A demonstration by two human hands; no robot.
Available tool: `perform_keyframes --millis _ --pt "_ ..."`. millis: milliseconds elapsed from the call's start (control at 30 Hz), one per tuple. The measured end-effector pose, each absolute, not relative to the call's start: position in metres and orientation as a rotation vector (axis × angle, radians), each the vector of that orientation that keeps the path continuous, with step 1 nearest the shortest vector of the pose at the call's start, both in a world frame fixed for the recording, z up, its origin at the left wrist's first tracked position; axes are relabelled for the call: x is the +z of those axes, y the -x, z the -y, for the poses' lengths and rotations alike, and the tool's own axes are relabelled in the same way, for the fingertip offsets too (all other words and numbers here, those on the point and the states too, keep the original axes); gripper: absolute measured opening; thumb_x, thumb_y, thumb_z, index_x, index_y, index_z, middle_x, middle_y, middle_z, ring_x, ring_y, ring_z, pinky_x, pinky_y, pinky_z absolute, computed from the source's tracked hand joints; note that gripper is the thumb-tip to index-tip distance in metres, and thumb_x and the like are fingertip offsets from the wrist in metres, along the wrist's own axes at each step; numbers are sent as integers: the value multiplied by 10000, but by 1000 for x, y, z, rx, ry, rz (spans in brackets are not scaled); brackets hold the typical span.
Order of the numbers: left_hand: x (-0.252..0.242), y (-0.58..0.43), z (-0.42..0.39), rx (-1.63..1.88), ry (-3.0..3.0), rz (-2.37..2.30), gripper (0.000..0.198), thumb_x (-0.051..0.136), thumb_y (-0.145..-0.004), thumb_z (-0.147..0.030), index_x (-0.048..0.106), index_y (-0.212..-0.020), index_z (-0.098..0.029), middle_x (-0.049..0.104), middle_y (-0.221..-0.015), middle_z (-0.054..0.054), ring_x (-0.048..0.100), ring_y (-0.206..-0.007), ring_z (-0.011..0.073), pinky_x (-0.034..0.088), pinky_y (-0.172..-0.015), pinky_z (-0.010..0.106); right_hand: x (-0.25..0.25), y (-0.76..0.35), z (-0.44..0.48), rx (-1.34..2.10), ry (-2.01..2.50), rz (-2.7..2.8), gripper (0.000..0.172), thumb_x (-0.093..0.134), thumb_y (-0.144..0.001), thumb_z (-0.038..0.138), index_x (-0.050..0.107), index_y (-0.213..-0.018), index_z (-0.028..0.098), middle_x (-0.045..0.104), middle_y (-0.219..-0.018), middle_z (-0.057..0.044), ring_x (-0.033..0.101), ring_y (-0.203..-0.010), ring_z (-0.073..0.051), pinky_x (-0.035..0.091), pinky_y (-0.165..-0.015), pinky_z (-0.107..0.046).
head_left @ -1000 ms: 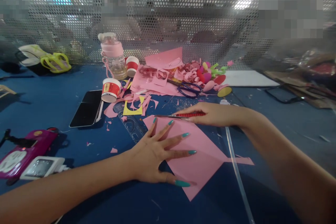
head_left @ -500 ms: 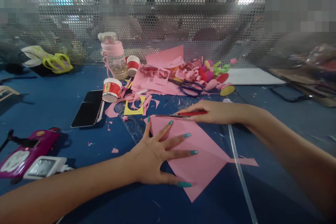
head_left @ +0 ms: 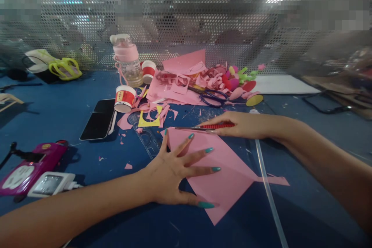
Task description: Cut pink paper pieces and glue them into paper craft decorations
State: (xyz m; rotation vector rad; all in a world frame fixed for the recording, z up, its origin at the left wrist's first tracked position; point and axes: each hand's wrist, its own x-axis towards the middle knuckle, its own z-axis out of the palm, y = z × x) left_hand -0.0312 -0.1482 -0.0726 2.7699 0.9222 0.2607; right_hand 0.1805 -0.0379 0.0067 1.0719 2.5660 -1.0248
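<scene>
My left hand (head_left: 171, 172) lies palm down, fingers spread, on a sheet of pink paper (head_left: 229, 168). Its thumb and fingertips press on the sheet. At the sheet's far edge my right hand (head_left: 241, 124) is closed around a slim tool with a red ridged handle (head_left: 217, 126) and a long thin metal blade (head_left: 188, 128); it looks like a craft knife. The blade lies along the paper's upper edge, pointing left. From the sheet's right corner a narrow pink strip (head_left: 276, 180) sticks out, passing under a long clear plastic strip (head_left: 270, 195).
Beyond my hands lie pink paper scraps (head_left: 162, 91), dark-handled scissors (head_left: 213, 99) and colored cut-outs (head_left: 232, 81). A bottle (head_left: 128, 64), paper cups (head_left: 124, 99), a phone (head_left: 99, 120) and a clear stencil ruler (head_left: 147, 139) stand or lie left of them. A purple device (head_left: 31, 166) sits nearer left.
The whole view has shifted very slightly. Both hands, the paper and the red-handled tool keep nearly the same places relative to each other.
</scene>
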Motion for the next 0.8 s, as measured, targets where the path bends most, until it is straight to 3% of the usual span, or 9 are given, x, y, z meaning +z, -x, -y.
perform_keyframes --millis 300,667,800 --pt "-73 31 148 311 -2778 -904 669 345 -734 -712 222 -1339 -453 184 -1470 -88 78 -1353 347 -114 -963 694 7 -186 39 -1013 -1098 -2550 463 461 -827 430 526 -1244 240 534 -1278 -11 493 -1161 -236 394 -961 -334" --pt "-69 29 149 261 -2763 -915 635 269 -774 -695 232 -1347 -425 119 -1474 -103 105 -1358 298 -201 -981 604 9 -196 43 -1009 -1161 -2525 482 451 -821 438 525 -1247 224 547 -1264 -3 496 -1151 -260 393 -961 -354" --pt "-70 29 149 271 -2745 -909 637 270 -767 -703 225 -1345 -438 163 -1471 -88 101 -1360 298 -162 -983 636 13 -197 46 -969 -1181 -2494 482 455 -819 421 521 -1250 214 541 -1271 -9 490 -1160 -251 392 -963 -343"
